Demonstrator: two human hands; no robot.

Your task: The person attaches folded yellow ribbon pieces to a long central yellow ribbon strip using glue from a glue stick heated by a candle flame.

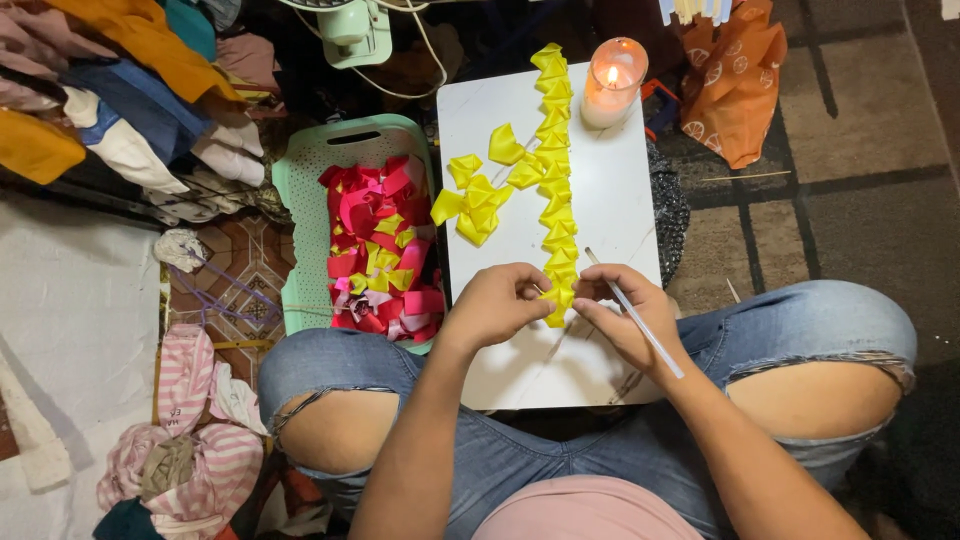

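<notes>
My left hand (497, 302) pinches the near end of the yellow ribbon chain (556, 180) between thumb and fingers. My right hand (628, 315) grips the same end from the other side and also has a thin white stick (634, 313) clasped against it, slanting back toward my knee. The chain is bright yellow satin, folded into small pointed petals that overlap 1 after another in a single line. It lies on the white surface (610, 190) and runs from my fingers straight away to the far edge. Just left of it sits a loose cluster of yellow folded pieces (478, 195), some touching the chain. A lit candle in a glass (612, 82) stands at the far end, just right of the chain. Left of the surface, a pale green basket (300, 180) holds red, pink and yellow ribbon pieces (385, 250).
</notes>
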